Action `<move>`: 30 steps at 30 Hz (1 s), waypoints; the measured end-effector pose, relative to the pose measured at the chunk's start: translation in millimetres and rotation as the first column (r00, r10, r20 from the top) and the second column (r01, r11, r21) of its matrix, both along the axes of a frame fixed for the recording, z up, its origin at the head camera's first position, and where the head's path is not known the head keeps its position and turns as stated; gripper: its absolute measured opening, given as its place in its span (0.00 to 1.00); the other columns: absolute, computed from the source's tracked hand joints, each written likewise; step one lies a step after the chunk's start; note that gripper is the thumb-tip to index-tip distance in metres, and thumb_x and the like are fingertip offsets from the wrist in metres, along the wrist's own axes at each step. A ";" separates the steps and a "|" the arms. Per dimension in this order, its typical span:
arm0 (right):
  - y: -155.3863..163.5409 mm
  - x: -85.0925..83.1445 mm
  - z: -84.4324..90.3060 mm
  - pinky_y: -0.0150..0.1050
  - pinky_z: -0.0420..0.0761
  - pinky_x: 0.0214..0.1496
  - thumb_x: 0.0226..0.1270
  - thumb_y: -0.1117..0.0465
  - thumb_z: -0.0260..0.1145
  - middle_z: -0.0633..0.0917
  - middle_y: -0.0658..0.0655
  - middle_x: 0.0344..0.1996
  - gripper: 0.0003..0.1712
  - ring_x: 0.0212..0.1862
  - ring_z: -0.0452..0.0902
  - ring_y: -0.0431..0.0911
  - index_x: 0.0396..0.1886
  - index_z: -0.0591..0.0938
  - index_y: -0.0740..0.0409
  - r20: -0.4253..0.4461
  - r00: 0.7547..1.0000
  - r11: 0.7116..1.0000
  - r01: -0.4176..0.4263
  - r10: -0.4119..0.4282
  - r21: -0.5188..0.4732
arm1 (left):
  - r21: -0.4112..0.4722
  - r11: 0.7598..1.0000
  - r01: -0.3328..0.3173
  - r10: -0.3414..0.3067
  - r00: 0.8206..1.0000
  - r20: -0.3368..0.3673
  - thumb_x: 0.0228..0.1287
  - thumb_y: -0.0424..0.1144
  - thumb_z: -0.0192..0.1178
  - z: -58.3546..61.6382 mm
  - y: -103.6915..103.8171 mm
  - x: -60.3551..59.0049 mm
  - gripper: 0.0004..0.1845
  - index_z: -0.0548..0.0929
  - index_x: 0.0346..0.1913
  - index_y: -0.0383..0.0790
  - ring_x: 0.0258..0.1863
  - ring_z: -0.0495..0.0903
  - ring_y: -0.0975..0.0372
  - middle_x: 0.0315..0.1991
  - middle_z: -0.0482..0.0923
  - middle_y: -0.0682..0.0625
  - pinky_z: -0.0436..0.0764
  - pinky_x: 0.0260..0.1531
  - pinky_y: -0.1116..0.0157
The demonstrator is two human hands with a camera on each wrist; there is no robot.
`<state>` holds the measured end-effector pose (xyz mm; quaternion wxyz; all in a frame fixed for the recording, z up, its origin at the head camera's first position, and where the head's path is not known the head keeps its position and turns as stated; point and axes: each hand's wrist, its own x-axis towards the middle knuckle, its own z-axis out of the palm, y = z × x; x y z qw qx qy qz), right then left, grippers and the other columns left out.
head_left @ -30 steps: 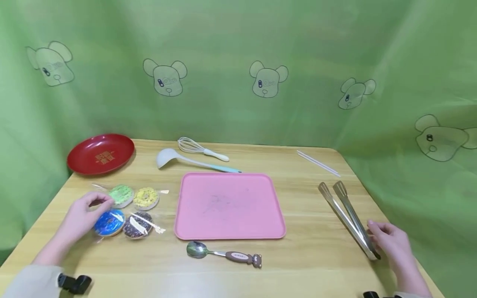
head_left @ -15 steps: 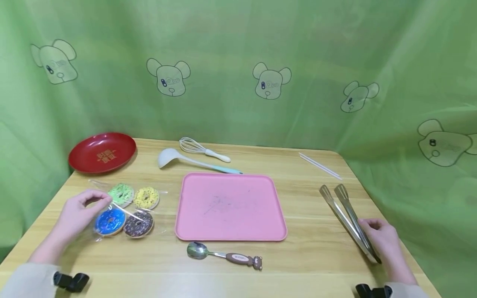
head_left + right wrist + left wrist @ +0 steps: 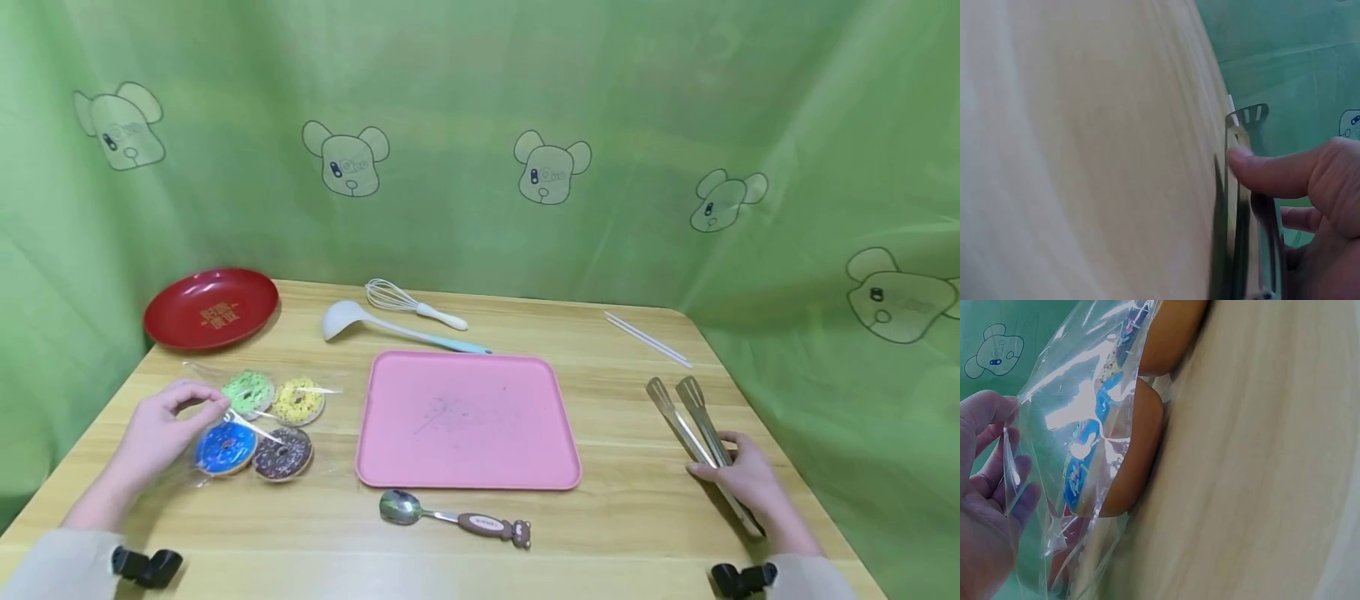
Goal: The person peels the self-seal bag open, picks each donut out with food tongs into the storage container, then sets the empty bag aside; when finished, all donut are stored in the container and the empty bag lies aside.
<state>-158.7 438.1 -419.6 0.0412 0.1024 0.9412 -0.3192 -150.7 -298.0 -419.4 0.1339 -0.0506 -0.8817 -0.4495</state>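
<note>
A clear plastic bag (image 3: 258,421) lies on the left of the wooden table (image 3: 630,533). It holds a green donut (image 3: 247,390), a yellow donut (image 3: 297,401), a blue donut (image 3: 223,447) and a chocolate donut (image 3: 282,453). My left hand (image 3: 217,408) pinches the bag's near-left edge between thumb and fingers. The left wrist view shows that hand (image 3: 1007,440) on the film of the bag (image 3: 1085,394), beside the blue donut (image 3: 1094,456). At the right edge, my right hand (image 3: 712,471) curls round the metal tongs (image 3: 686,412). In the right wrist view its thumb (image 3: 1272,172) presses on the tongs (image 3: 1247,125).
A pink tray (image 3: 465,417) lies in the middle of the table. A bear-handled spoon (image 3: 450,517) lies in front of it. Behind it are a ladle (image 3: 352,318) and a whisk (image 3: 405,302). A red plate (image 3: 212,307) sits back left, thin white sticks (image 3: 647,339) back right. Green cloth surrounds the table.
My right hand slid forward along the tongs and curled its fingers and thumb round both arms. My left hand kept its pinch on the bag's edge and barely moved.
</note>
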 end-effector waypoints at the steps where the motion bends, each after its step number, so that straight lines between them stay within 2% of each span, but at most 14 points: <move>1: 0.1 -0.3 -1.0 0.39 0.74 0.34 0.54 0.52 0.71 0.70 0.81 0.47 0.53 0.43 0.73 0.61 0.64 0.52 0.78 -0.005 1.000 1.000 -0.007 0.007 -0.001 | 0.001 1.000 0.000 0.000 1.000 -0.005 0.62 0.41 0.62 -0.4 0.1 0.0 0.11 0.80 0.40 0.36 0.40 0.71 0.74 0.37 0.77 0.56 0.64 0.42 0.86; 5: -0.2 2.3 -2.5 0.39 0.74 0.33 0.54 0.58 0.70 0.70 0.82 0.47 0.46 0.42 0.73 0.62 0.61 0.55 0.78 -0.061 0.998 1.000 -0.009 0.009 0.007 | 0.006 1.000 0.005 -0.005 1.000 -0.019 0.62 0.40 0.62 -1.8 0.0 -0.4 0.10 0.80 0.40 0.35 0.39 0.72 0.74 0.37 0.77 0.57 0.65 0.42 0.86; 7: -1.1 4.6 -2.3 0.38 0.77 0.31 0.55 0.60 0.69 0.70 0.82 0.46 0.43 0.39 0.75 0.59 0.61 0.56 0.78 -0.090 0.996 1.000 -0.009 0.008 -0.006 | 0.007 1.000 0.008 -0.008 1.000 -0.025 0.62 0.40 0.62 -2.5 -0.1 -0.9 0.10 0.80 0.39 0.35 0.39 0.72 0.74 0.36 0.77 0.57 0.65 0.42 0.86; 9: -4.5 6.9 0.3 0.39 0.79 0.29 0.57 0.58 0.68 0.71 0.80 0.46 0.43 0.35 0.76 0.55 0.62 0.57 0.77 -0.109 0.994 1.000 -0.017 0.014 -0.026 | 0.006 1.000 0.009 -0.009 0.999 -0.030 0.62 0.39 0.62 -2.9 -0.1 -1.4 0.10 0.80 0.39 0.35 0.39 0.72 0.74 0.36 0.77 0.58 0.65 0.43 0.86; 13: -18.1 8.2 10.6 0.39 0.78 0.29 0.60 0.52 0.66 0.74 0.74 0.46 0.42 0.33 0.75 0.49 0.63 0.60 0.73 -0.131 0.989 0.998 -0.064 0.064 0.003 | 0.015 1.000 0.007 -0.007 0.999 -0.034 0.62 0.38 0.62 -1.8 -0.3 -1.6 0.10 0.80 0.40 0.34 0.39 0.72 0.75 0.36 0.77 0.59 0.65 0.43 0.86; 17: -44.1 7.3 25.1 0.37 0.76 0.31 0.61 0.50 0.66 0.77 0.69 0.44 0.39 0.35 0.74 0.49 0.63 0.64 0.70 -0.155 0.979 0.991 -0.130 0.135 0.044 | 0.015 1.000 -0.006 0.006 1.000 -0.011 0.62 0.40 0.61 0.2 -0.4 -1.2 0.11 0.80 0.41 0.35 0.40 0.72 0.76 0.36 0.77 0.59 0.67 0.41 0.86; 25: -107.2 3.1 37.7 0.35 0.76 0.32 0.57 0.55 0.69 0.80 0.62 0.40 0.32 0.35 0.74 0.46 0.59 0.71 0.64 -0.206 0.949 0.966 -0.254 0.240 -0.040 | 0.014 1.000 -0.015 0.015 1.000 0.022 0.63 0.43 0.60 -1.3 -1.7 -2.1 0.13 0.80 0.42 0.36 0.39 0.72 0.75 0.36 0.78 0.58 0.69 0.39 0.84; 30: -142.1 -2.0 40.1 0.36 0.77 0.36 0.57 0.57 0.69 0.81 0.60 0.39 0.30 0.36 0.75 0.47 0.57 0.73 0.64 -0.217 0.927 0.937 -0.334 0.307 -0.101 | 0.018 1.000 -0.021 0.020 0.999 0.036 0.63 0.43 0.60 -2.6 -2.9 -2.0 0.13 0.80 0.43 0.35 0.39 0.72 0.75 0.37 0.77 0.61 0.70 0.38 0.83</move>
